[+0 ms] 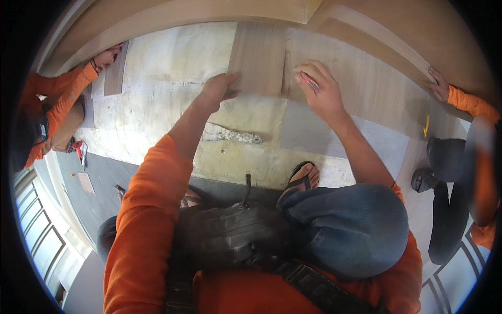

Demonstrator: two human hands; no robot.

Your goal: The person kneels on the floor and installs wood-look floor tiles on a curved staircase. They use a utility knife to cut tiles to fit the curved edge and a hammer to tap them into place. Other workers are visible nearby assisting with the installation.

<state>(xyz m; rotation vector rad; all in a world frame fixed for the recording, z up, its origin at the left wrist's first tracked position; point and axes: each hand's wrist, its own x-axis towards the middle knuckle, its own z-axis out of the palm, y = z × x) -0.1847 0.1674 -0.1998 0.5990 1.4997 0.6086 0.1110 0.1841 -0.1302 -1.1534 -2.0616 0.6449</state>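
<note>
Your left hand point(219, 89) presses flat on the near edge of the wood-look plank point(257, 57) lying on the floor point(157, 115). Your right hand point(321, 86), just beside it, pinches a pencil point(311, 83).

matt wood-grain plank point(257, 57) on rough, patchy bare floor point(172, 78).

You are looking at a room under renovation, a flooring job in progress: wood-look planks point(259, 57) are covering part of a bare, patchy subfloor point(167, 68), and people in orange sleeves point(57, 97) are crouching along the wooden wall panel point(209, 13).
</note>
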